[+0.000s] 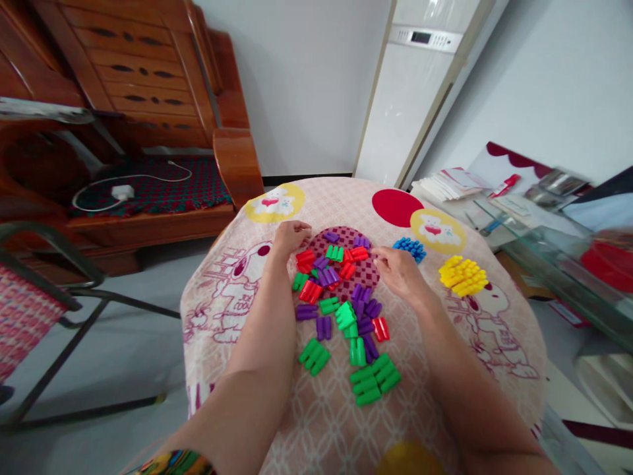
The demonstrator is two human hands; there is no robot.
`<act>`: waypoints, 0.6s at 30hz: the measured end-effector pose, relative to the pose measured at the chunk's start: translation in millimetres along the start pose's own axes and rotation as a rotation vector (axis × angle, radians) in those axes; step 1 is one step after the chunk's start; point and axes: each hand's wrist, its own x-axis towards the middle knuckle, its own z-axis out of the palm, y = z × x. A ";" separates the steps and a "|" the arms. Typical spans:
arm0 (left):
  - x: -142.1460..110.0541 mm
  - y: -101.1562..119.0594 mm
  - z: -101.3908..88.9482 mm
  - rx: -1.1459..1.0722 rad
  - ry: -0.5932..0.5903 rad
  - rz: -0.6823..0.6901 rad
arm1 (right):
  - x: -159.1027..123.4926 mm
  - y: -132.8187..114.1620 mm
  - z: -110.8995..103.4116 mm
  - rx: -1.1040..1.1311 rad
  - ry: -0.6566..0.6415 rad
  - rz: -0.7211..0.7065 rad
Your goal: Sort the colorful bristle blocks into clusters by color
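Observation:
My left hand [291,237] is at the far left edge of a loose pile of plastic pieces, its fingers loosely bent and apart with nothing visible in them. On the pile's right side, my right hand [397,269] has its fingers slightly spread, close to some red pieces [357,253]. Between my forearms lie ribbed blocks of joined tubes: purple pieces [326,274], green pieces [314,356] and more red ones. Several green pieces [376,379] lie together at the near end. What lies under my fingertips is hard to make out.
A patterned cloth covers the round table [341,429]. Beyond my right hand sit a blue bunch [410,249] and a yellow bunch [463,276] of pieces. A wooden bench [148,119], a folding chair [30,303], a white air conditioner [410,86] and a glass-topped stand [554,264] surround it.

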 end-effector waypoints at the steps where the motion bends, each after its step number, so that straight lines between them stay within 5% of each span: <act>1: 1.4 -1.9 -0.4 -0.024 0.031 -0.002 | -7.3 1.7 1.5 0.009 -0.029 -0.014; 8: 5.9 -15.4 2.7 -0.106 0.110 -0.030 | -104.9 10.8 5.0 0.314 -0.156 -0.104; 12: 11.1 -22.2 4.4 -0.007 0.128 -0.014 | -165.2 4.4 17.8 0.382 -0.204 -0.035; 18: 10.5 -20.8 7.2 0.125 0.134 0.019 | -191.6 -9.7 64.6 0.388 0.074 -0.026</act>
